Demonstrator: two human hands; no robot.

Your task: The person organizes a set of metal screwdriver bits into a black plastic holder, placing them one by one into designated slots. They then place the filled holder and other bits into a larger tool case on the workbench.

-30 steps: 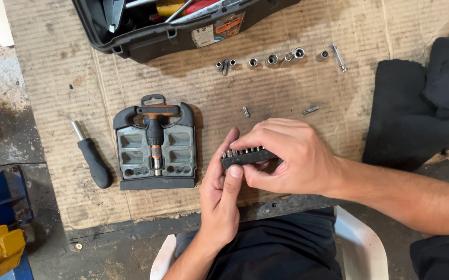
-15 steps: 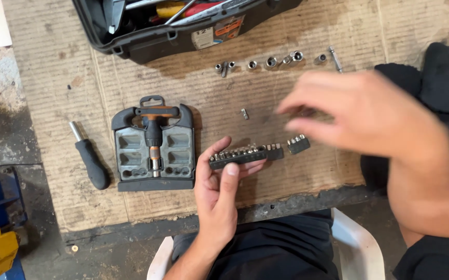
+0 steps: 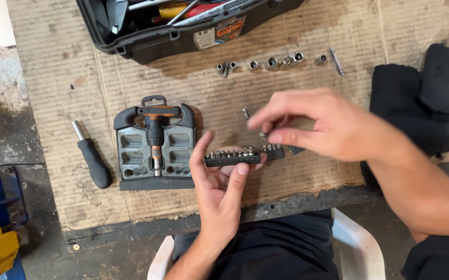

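matt black plastic bit holder [image 3: 235, 158] — shiny metal bits [image 3: 229, 153]

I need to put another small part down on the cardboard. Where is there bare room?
Bare cardboard lies left of the black-handled driver, along the near edge below the grey tool tray, and between the socket row and the black cloth. The middle is crowded: the left hand holds the bit strip, the right hand hovers above.
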